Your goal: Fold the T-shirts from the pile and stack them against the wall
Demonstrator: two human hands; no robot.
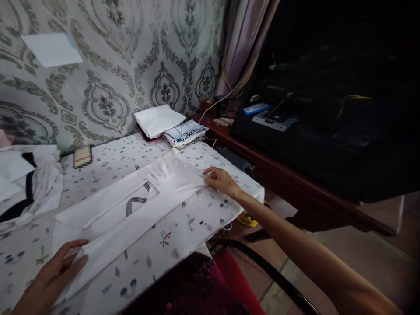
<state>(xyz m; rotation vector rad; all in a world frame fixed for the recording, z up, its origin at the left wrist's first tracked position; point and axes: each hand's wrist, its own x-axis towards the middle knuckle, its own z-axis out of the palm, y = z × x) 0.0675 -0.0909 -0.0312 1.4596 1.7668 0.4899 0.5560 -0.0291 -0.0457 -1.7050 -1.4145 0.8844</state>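
Note:
A white shirt [131, 227] with dark striped trim lies stretched across the patterned table cover, partly folded lengthwise and bunched near its middle. My left hand [59, 273] is at the near left end, thumb and forefinger closed on the fabric edge. At the far right end, my right hand [221, 180] pinches the shirt's other end between bent fingers, and the cloth between the two hands looks taut. Just beyond the shirt's right end are a folded white cloth [159, 119] and a stack of folded printed clothes [185, 132].
A heap of white and black clothes [29, 183] lies on the left of the table [200, 223]. A small blurred card [82, 156] rests by the wall. On the right stands a dark red desk [278, 166] with a large black screen. A chair with a black armrest [272, 271] is below.

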